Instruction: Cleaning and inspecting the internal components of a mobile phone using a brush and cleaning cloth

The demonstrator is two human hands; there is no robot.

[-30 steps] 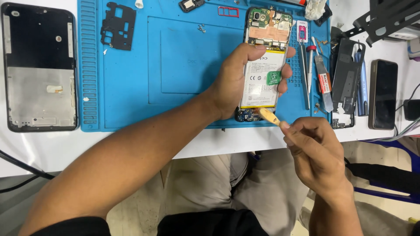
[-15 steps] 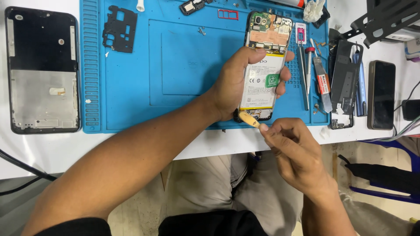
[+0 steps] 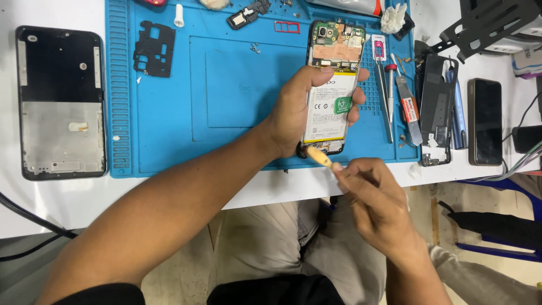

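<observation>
Surface: white worktable (image 3: 68,203) carrying a blue repair mat (image 3: 226,85); every place below is given relative to that mat.
Room: below the table edge only the person's lap, a pale floor and dark cables show; nothing more of the room can be made out.
Opened phone: it lies back-up on the mat's right part, white battery (image 3: 330,107) and green circuit board (image 3: 337,42) exposed, its lower end at the mat's near edge.
Left hand: the left hand (image 3: 296,113) is wrapped around the opened phone (image 3: 332,85), thumb over the left side, fingertips curling round the right side, pinning it to the mat.
Right hand: the right hand (image 3: 370,195) is pinched closed on a yellow pry tool (image 3: 319,156), just off the mat's near edge.
Change: a second ago the tool's tip sat further right along the phone's bottom edge; now it rests at the bottom-left corner, and the right hand has shifted with it.
Meaning: judging by that, the prying is working along the lower end, and the battery looks still seated.
Left of mat: black phone frame (image 3: 61,101) on bare table.
Right of mat: tweezers (image 3: 385,96), a flat blade tool (image 3: 407,107) and a dark phone (image 3: 484,121).
</observation>
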